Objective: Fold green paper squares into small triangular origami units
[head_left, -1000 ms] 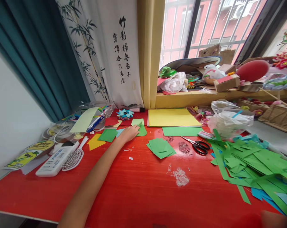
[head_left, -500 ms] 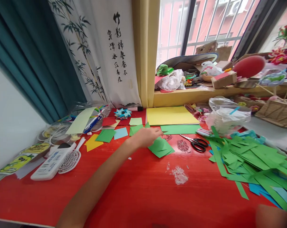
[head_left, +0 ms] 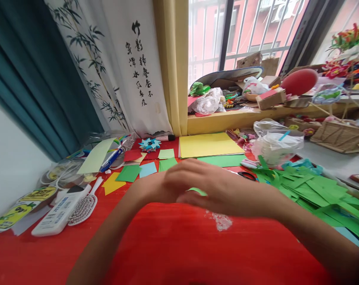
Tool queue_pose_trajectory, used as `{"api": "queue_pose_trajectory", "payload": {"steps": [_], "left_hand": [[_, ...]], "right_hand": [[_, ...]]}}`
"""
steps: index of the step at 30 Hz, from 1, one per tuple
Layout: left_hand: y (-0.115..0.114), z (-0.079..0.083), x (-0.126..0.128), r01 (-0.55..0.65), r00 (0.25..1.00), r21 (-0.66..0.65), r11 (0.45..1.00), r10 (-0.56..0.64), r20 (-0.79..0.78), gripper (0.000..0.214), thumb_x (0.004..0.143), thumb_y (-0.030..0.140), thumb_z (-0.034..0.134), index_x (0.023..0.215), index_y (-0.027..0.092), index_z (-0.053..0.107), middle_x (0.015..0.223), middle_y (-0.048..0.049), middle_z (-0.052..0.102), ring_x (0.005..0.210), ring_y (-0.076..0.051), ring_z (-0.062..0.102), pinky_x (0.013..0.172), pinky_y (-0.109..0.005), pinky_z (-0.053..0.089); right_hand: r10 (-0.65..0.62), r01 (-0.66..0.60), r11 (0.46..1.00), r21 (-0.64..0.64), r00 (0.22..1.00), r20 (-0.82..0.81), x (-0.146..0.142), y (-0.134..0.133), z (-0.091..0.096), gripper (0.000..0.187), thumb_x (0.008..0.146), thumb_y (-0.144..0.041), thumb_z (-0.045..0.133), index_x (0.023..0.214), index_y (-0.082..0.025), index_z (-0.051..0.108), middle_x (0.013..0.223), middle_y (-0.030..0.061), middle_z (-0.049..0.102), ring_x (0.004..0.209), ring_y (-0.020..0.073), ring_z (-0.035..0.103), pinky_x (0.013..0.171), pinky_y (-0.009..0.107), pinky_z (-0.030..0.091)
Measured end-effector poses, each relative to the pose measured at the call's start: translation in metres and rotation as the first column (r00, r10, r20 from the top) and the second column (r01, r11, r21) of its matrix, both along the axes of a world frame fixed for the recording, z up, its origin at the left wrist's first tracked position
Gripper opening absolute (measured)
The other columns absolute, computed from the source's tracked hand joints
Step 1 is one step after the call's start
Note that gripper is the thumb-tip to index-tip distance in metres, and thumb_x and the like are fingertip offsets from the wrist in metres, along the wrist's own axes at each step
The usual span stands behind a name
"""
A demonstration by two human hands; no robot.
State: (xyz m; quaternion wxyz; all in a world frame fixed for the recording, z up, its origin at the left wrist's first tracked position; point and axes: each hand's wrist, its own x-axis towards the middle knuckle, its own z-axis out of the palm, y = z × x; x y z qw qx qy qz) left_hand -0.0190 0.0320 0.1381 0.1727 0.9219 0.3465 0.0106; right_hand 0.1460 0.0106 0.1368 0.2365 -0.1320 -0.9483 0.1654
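View: head camera, looking forward and down along both forearms
Left hand (head_left: 163,187): reaches in from the lower left, fingers drawn narrow and curled, fingertips touching those of the other hand
Right hand (head_left: 223,190): comes in from the lower right, palm down, fingers bent inward over the meeting point
Green paper piece (head_left: 198,192): only a sliver shows, between and under the two sets of fingertips, just above the red table (head_left: 167,245); motion blur hides the grip, so which hand pinches it cannot be told
Behind the hands: small paper squares (head_left: 147,169) in green, light blue and yellow lie flat in a loose row, with a yellow sheet (head_left: 209,144) and a green sheet (head_left: 223,160) beyond them
Right of the hands: scissors (head_left: 247,175), mostly hidden by the right hand, lie beside a heap of green strips (head_left: 316,190)
Far edge: a blue paper star (head_left: 149,144) rests near the curtain
Left edge: a hairbrush (head_left: 83,208) lies well apart from the hands
Done, as judged: cutting looks far advanced, given the heap of strips and the row of squares; one star appears complete
Left, as judged: the piece in hand shows no fold or finished form, and the laid-out squares lie unworked, so the paper work seems at an early step
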Motion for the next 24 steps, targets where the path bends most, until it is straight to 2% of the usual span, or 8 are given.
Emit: {"api": "queue_pose_trajectory", "payload": {"steps": [1,4,8,11,15,18,21,24], "left_hand": [[-0.004,0.004,0.000,0.022,1.000,-0.031,0.999,-0.022,0.004,0.025,0.087,0.027,0.043,0.103,0.022,0.062,0.110,-0.0015,0.063,0.098,-0.017,0.057,0.080,-0.026,0.046],[-0.009,0.012,0.005,0.213,0.975,-0.212,0.954,-0.196,0.103,0.027,0.089,0.030,0.043,0.108,0.022,0.060,0.111,0.0002,0.063,0.102,-0.015,0.057,0.086,-0.023,0.045],[-0.008,0.017,0.012,0.503,0.856,-0.391,0.771,-0.381,0.350,0.025,0.088,0.022,0.045,0.107,0.017,0.059,0.115,-0.0041,0.061,0.106,-0.015,0.056,0.091,-0.022,0.044],[-0.005,0.015,0.011,0.576,0.789,-0.415,0.705,-0.347,0.507,0.023,0.086,0.021,0.046,0.100,0.014,0.063,0.109,-0.0073,0.064,0.102,-0.018,0.059,0.089,-0.024,0.047],[0.003,0.010,0.004,0.621,0.687,-0.342,0.706,-0.278,0.672,0.019,0.084,0.025,0.050,0.094,0.020,0.065,0.100,-0.0056,0.069,0.095,-0.019,0.063,0.086,-0.027,0.050],[0.006,0.008,0.000,0.613,0.667,-0.327,0.719,-0.249,0.703,0.020,0.085,0.026,0.048,0.094,0.022,0.065,0.097,-0.0047,0.069,0.093,-0.020,0.064,0.083,-0.029,0.051],[0.008,0.008,-0.001,0.513,0.700,-0.291,0.807,-0.198,0.687,0.018,0.085,0.023,0.049,0.092,0.019,0.066,0.094,-0.0056,0.069,0.089,-0.020,0.064,0.079,-0.029,0.052],[0.009,0.007,0.001,0.450,0.703,-0.243,0.859,-0.174,0.690,0.017,0.085,0.018,0.050,0.090,0.015,0.065,0.088,-0.0078,0.069,0.085,-0.018,0.064,0.076,-0.027,0.053]], "right_hand": [[-0.032,0.029,0.995,-0.094,0.999,-0.030,0.001,0.010,0.003,0.031,0.089,-0.021,0.047,0.120,-0.019,0.049,0.118,0.0072,0.052,0.109,0.0196,0.047,0.091,0.033,0.040],[0.086,-0.131,0.932,-0.339,0.986,-0.144,0.004,0.032,0.003,0.026,0.087,-0.026,0.052,0.112,-0.019,0.054,0.111,0.0047,0.056,0.103,0.0168,0.051,0.086,0.028,0.042],[0.120,-0.317,0.715,-0.623,0.934,-0.337,0.001,0.039,-0.007,0.016,0.089,-0.025,0.049,0.099,-0.016,0.057,0.096,0.0031,0.057,0.090,0.0133,0.055,0.079,0.024,0.044],[0.077,-0.354,0.602,-0.716,0.918,-0.389,-0.004,0.039,-0.012,0.020,0.090,-0.029,0.048,0.100,-0.016,0.058,0.098,0.0035,0.057,0.090,0.0131,0.055,0.079,0.024,0.043],[0.034,-0.330,0.580,-0.745,0.923,-0.382,-0.006,0.041,-0.013,0.023,0.093,-0.028,0.041,0.092,-0.016,0.061,0.086,0.0008,0.058,0.082,0.0102,0.055,0.073,0.020,0.043],[-0.025,-0.275,0.545,-0.792,0.939,-0.344,-0.003,0.043,-0.011,0.021,0.092,-0.021,0.043,0.083,-0.015,0.062,0.075,-0.0014,0.055,0.070,0.0069,0.052,0.065,0.016,0.042],[-0.096,-0.236,0.456,-0.858,0.945,-0.311,0.001,0.045,-0.010,0.017,0.089,-0.012,0.044,0.085,-0.014,0.061,0.077,-0.0002,0.057,0.067,0.0069,0.053,0.062,0.017,0.042],[-0.134,-0.210,0.449,-0.868,0.945,-0.298,0.003,0.047,-0.010,0.016,0.082,-0.005,0.048,0.085,-0.014,0.061,0.079,0.0005,0.058,0.067,0.0069,0.054,0.059,0.016,0.043]]}}
